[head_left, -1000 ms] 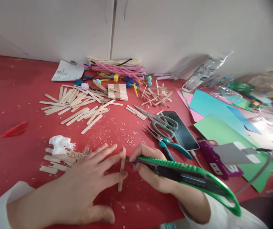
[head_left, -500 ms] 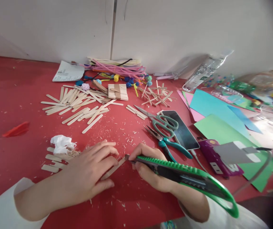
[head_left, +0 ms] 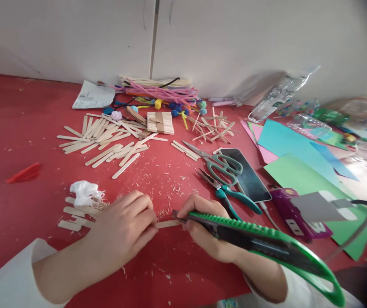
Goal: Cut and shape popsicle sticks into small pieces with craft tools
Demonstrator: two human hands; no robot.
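My left hand (head_left: 127,233) is closed with the fingers drawn together at one end of a wooden craft stick (head_left: 167,223). The stick points right across the red table, and its left end is hidden under the fingers. My right hand (head_left: 207,226) grips a green and black utility knife (head_left: 266,239) near its front. The knife's short tip touches or hovers over the stick's right end; I cannot tell which. Small wood shavings (head_left: 170,192) lie around both hands. Beside my left wrist are cut stick pieces (head_left: 74,216) and a crumpled white tissue (head_left: 85,192).
Scissors (head_left: 223,167), teal-handled pliers (head_left: 231,196) and a phone (head_left: 250,175) lie close to the right hand. Behind are loose craft sticks (head_left: 103,134) and pipe cleaners (head_left: 160,92). Coloured paper (head_left: 298,145), a purple case (head_left: 295,211) and a plastic bottle (head_left: 273,100) sit right.
My left fingers have curled in from a spread pose. The craft stick has turned from slanting to nearly level. My right hand and the knife have shifted slightly right and down.
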